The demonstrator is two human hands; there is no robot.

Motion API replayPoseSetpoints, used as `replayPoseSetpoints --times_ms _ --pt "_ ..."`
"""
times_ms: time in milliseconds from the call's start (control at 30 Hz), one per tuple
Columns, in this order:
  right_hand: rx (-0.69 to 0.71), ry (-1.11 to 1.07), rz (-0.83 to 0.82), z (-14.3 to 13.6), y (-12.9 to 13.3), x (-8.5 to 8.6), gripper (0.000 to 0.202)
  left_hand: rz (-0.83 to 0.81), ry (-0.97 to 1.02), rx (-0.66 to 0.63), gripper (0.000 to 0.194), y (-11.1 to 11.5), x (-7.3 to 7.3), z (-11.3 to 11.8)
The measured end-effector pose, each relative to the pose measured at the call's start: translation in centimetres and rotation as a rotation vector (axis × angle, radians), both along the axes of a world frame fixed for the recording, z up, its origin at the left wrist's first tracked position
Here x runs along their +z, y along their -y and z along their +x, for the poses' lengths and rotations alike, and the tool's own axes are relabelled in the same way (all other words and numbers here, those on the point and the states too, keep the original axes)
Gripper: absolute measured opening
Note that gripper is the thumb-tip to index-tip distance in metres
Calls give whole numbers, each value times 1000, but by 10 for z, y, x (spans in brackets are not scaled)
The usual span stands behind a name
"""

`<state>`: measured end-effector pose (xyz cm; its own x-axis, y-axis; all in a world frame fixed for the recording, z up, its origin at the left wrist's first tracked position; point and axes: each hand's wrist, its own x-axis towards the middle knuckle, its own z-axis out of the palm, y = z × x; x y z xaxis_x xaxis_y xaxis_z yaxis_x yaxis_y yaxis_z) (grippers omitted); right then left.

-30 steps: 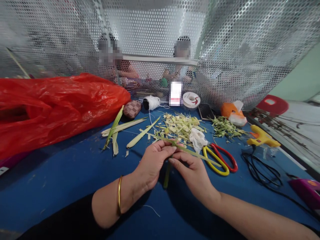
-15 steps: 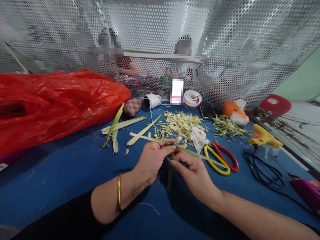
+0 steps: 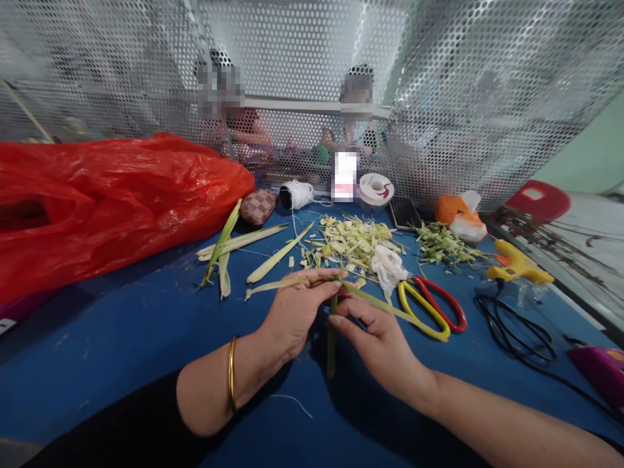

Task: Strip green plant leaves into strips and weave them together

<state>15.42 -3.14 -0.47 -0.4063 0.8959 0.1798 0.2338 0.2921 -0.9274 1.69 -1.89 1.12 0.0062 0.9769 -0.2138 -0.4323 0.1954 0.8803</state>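
Observation:
Long green leaf strips cross between my two hands, with ends reaching out left, right and down. My left hand, with a gold bangle at the wrist, pinches them at the crossing between thumb and fingers. Just below, my right hand has thumb and forefinger closed on the strip that hangs down. The fingers partly hide how the strips are folded. Scissors with one yellow and one red handle lie right of my hands, beside a crumpled white tissue.
Cut leaf scraps are heaped on the blue table, with loose leaves to their left. A red plastic bag fills the left side. At right lie a yellow glue gun and black cable. Thread spools stand behind.
The strip's left end has dropped lower and its right end has shifted slightly down. Both hands keep their grip in nearly the same place.

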Motion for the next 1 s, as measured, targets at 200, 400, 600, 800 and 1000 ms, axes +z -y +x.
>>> replayPoseSetpoints --times_ms 200,400,600,800,1000 --pt "-45 -48 -55 -2 -2 2 26 -60 50 -53 19 1 11 -2" --pt "-65 -156 -218 -6 -1 3 26 -56 8 -68 14 2 8 -1" --pt "-40 -165 -277 -5 -2 -2 30 -61 -49 -54 9 2 6 1" --pt "38 -125 -270 -5 -2 -5 34 -84 -32 -56 7 1 3 -1" --pt "-33 -173 -232 -8 -1 -4 34 -112 5 -146 25 1 8 -4"
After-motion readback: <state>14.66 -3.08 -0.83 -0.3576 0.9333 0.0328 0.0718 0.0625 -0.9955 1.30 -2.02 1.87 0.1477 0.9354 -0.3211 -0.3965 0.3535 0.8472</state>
